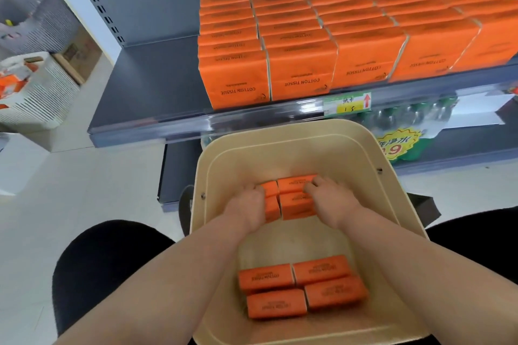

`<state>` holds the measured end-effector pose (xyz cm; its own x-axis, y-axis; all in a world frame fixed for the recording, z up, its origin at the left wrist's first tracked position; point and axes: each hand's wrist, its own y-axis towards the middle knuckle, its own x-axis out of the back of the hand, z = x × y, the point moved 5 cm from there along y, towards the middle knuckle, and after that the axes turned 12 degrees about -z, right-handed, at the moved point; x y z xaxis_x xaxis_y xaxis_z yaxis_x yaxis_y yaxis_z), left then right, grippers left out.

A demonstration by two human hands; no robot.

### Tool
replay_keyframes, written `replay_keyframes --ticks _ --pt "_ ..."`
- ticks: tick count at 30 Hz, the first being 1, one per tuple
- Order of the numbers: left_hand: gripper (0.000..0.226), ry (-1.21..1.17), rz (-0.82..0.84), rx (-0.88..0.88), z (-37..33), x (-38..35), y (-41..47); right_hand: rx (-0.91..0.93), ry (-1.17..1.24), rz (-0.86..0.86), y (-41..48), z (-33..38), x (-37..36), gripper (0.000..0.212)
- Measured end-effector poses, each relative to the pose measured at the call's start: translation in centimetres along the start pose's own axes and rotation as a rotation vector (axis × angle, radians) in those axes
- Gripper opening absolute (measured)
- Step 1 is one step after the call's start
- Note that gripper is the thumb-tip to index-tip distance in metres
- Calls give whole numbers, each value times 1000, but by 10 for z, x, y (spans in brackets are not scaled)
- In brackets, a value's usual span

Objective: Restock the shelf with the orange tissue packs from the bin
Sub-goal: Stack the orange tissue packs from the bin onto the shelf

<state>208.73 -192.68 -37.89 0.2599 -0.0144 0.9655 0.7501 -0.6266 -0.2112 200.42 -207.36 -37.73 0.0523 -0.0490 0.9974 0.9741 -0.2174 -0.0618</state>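
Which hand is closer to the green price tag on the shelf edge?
Right. The right hand grips tissue packs in the bin almost straight out from the price tag; the left hand grips them further left.

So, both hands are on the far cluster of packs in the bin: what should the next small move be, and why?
Probably lift the far cluster of packs straight up out of the bin. The left hand and right hand clasp it from either side, and the shelf shows bare space left of its stocked rows.
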Motion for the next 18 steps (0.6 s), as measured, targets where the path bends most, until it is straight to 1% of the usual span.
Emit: replay_keyframes --ticks 4,9,14,16,18 --pt "41 74 -4 5 8 -25 4 4 12 68 3 10 -30 42" --pt "36 173 -80 -35 9 -36 12 -8 -45 10 9 11 -44 34" --pt "33 331 -85 -142 4 -41 14 19 -61 7 7 15 -53 36" --pt "32 373 -94 -188 3 -41 13 13 -49 34 8 15 -55 36" --pt "31 388 -66 -208 3 -45 9 -10 -40 75 5 16 -57 35"
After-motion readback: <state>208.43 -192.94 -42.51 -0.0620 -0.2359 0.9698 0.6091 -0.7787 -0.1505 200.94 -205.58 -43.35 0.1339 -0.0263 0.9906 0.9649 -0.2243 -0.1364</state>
